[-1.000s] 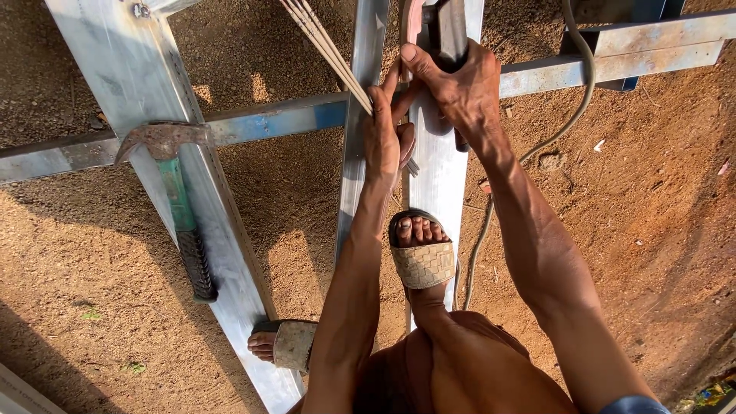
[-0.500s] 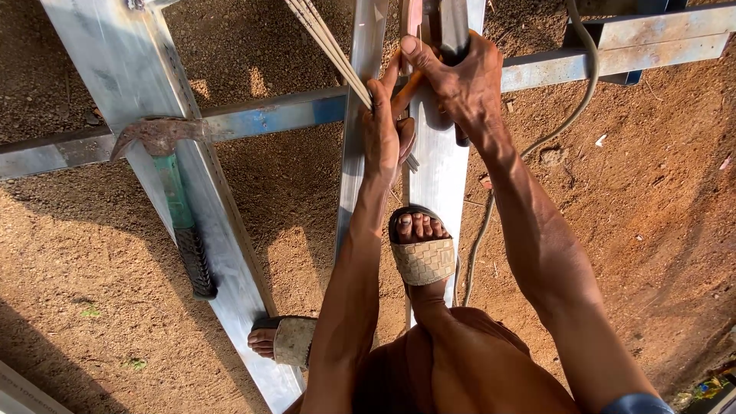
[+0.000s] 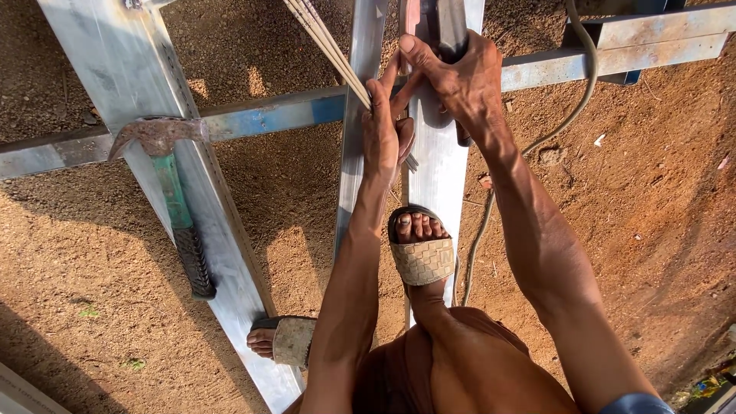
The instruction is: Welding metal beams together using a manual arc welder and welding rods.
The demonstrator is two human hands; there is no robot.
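Note:
My left hand [image 3: 386,130] is closed around a bundle of thin metal rods [image 3: 326,42] that runs up and to the left. My right hand [image 3: 464,80] grips a dark tool handle [image 3: 451,23] at the top edge, and its thumb touches the fingertips of my left hand. Both hands are over a wide galvanised steel bar [image 3: 437,180] and a narrower bar [image 3: 359,161] beside it. My right foot in a woven sandal [image 3: 422,257] stands on the wide bar.
A rusty hammer [image 3: 165,165] with a green and black handle lies on a slanting steel bar [image 3: 115,61] at the left. A crossbar [image 3: 268,119] links the bars. A grey cable [image 3: 579,84] trails over brown dirt [image 3: 652,199]. My other sandalled foot [image 3: 282,341] rests low on the slanting bar.
Both hands stay together at the top of the wide bar, holding the same things. The view has shifted only slightly.

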